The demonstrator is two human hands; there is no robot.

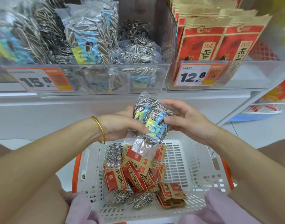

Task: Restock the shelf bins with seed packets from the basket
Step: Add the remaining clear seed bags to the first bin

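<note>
**Both hands on clear seed packets above the basket**

The left hand (122, 125) and right hand (187, 122) are close together, both clamped on a small bunch of clear seed packets (153, 117). Looks like two, exact count unclear. Left thumb is across the front label, and the right fingers curl over the top and right edge. The bunch is held in the air just over the far rim of the basket (195, 167), below the shelf front. A gold bangle (100, 128) is on the left wrist.

The basket is white with orange trim. A pile of red packets (135, 172) lies inside, with a striped clear packet (114, 154) on its left and two more near the front (138, 199).

Up on the shelf, the left bin (162, 78) holds matching clear packets, some upright and some lying flat, and carries a 15.8 price tag (38, 80). The right bin (251, 75) holds upright red packets behind a 12.8 price tag (196, 75).
</note>
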